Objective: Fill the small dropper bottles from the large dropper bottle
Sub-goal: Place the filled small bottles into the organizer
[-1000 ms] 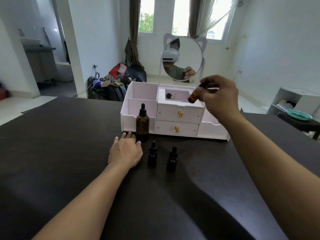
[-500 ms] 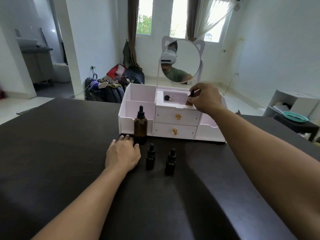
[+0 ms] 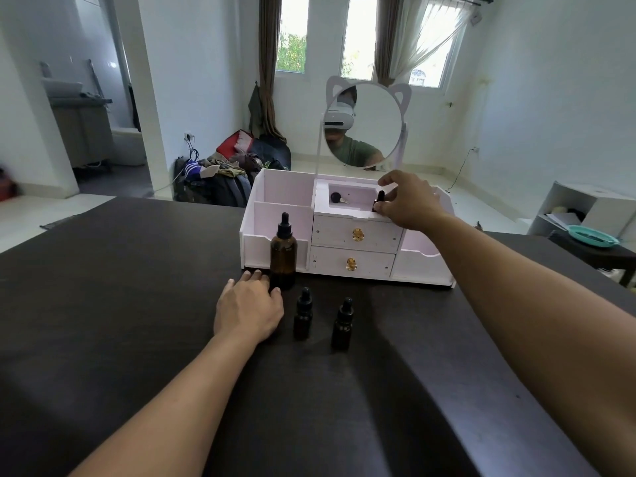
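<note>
A large amber dropper bottle (image 3: 283, 258) with a black cap stands on the dark table just in front of the white organizer (image 3: 275, 197). Two small dark dropper bottles (image 3: 303, 318) (image 3: 343, 324) stand side by side nearer to me. My left hand (image 3: 248, 307) lies flat on the table, its fingertips beside the large bottle's base. My right hand (image 3: 406, 199) reaches over the organizer's top compartment and holds a third small dropper bottle (image 3: 379, 200) upright at the compartment's right edge. A loose black dropper bulb (image 3: 336, 197) lies inside that compartment.
The organizer has two drawers with gold knobs (image 3: 358, 234) and a round cat-ear mirror (image 3: 363, 127) standing above it. Open side trays flank the drawers. The dark table (image 3: 103, 304) spreads wide around the bottles. A teal dish (image 3: 592, 236) sits on a side table at right.
My right hand carried the small bottle down from mid-air to the organizer's top compartment and now holds it upright there. My left hand has stayed put.
</note>
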`<state>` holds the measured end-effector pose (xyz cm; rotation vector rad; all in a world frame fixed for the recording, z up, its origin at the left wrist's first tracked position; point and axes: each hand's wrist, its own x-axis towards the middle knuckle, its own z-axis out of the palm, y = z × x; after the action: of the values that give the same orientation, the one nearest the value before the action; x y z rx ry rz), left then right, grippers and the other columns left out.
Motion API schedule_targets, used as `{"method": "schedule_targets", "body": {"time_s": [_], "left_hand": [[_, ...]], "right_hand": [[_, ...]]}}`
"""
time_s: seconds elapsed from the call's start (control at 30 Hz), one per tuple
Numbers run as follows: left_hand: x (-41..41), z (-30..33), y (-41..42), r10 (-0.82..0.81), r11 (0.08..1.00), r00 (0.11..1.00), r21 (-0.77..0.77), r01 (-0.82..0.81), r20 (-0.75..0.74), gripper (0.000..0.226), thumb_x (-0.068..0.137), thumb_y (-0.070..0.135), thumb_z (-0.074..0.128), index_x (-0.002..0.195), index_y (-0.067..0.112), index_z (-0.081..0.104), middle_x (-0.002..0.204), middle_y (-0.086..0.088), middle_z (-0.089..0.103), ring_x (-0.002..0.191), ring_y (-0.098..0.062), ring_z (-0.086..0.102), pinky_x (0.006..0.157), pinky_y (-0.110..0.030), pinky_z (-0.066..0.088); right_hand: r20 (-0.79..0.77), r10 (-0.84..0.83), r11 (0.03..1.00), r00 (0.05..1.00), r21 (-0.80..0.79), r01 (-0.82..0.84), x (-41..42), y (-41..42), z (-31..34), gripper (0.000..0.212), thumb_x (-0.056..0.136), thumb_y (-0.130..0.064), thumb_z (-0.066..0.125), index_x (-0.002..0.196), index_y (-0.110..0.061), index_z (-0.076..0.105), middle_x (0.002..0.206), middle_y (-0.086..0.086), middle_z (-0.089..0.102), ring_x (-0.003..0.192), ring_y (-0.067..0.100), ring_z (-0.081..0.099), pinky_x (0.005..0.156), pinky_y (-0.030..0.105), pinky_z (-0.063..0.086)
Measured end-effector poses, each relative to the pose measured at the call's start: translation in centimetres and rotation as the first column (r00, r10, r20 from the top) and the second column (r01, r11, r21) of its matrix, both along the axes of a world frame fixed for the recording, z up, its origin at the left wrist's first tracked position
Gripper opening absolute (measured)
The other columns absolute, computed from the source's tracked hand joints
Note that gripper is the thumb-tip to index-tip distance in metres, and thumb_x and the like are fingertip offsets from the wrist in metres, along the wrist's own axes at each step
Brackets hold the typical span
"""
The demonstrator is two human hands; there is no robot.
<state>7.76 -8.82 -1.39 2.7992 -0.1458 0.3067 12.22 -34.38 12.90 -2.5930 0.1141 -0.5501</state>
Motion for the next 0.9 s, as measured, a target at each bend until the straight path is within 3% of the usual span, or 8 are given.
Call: {"method": "schedule_targets", "body": {"time_s": [0.13, 0.53, 0.7, 0.9], "left_hand": [[-0.1, 0.1, 0.0, 0.004, 1.0, 1.0, -0.004, -0.004, 0.002, 0.047, 0.1, 0.036, 0.036, 0.138, 0.014, 0.051, 0.148, -0.002, 0.046, 0.14, -0.019, 0.035, 0.118, -0.039, 0.023], [-0.5, 0.5, 0.0, -0.002, 0.999, 1.0, -0.032, 0.002, -0.001, 0.044, 0.099, 0.035, 0.038, 0.135, 0.014, 0.053, 0.145, -0.002, 0.049, 0.138, -0.019, 0.038, 0.118, -0.039, 0.023], [-0.7, 0.8, -0.2, 0.001, 1.0, 1.0, -0.022, -0.001, -0.005, 0.044, 0.1, 0.035, 0.037, 0.135, 0.014, 0.054, 0.146, -0.002, 0.048, 0.138, -0.019, 0.038, 0.117, -0.038, 0.022], [-1.2, 1.2, -0.3, 0.008, 0.999, 1.0, -0.034, -0.008, -0.007, 0.044, 0.1, 0.034, 0.037, 0.134, 0.013, 0.054, 0.144, -0.003, 0.05, 0.135, -0.021, 0.041, 0.117, -0.038, 0.022]], "right_hand": [[-0.006, 0.002, 1.0, 1.0, 0.021, -0.002, 0.3, -0.2, -0.4, 0.049, 0.081, -0.025, 0.075, 0.126, -0.024, 0.054, 0.108, 0.002, 0.069, 0.108, 0.026, 0.06, 0.102, 0.054, 0.043], [0.04, 0.002, 0.999, 0.999, 0.036, -0.003, 0.2, -0.4, -0.8, 0.053, 0.082, -0.015, 0.071, 0.131, -0.022, 0.05, 0.111, 0.005, 0.069, 0.109, 0.028, 0.06, 0.104, 0.052, 0.043], [0.037, -0.003, 1.0, 0.999, 0.027, 0.002, 0.1, -0.5, -0.5, 0.053, 0.08, -0.016, 0.072, 0.128, -0.022, 0.051, 0.101, 0.0, 0.067, 0.11, 0.027, 0.06, 0.102, 0.051, 0.045], [0.013, 0.034, 0.999, 0.999, -0.015, -0.034, -0.2, -0.4, -0.5, 0.056, 0.084, -0.017, 0.071, 0.134, -0.02, 0.047, 0.116, 0.008, 0.068, 0.107, 0.028, 0.06, 0.1, 0.047, 0.047]]}}
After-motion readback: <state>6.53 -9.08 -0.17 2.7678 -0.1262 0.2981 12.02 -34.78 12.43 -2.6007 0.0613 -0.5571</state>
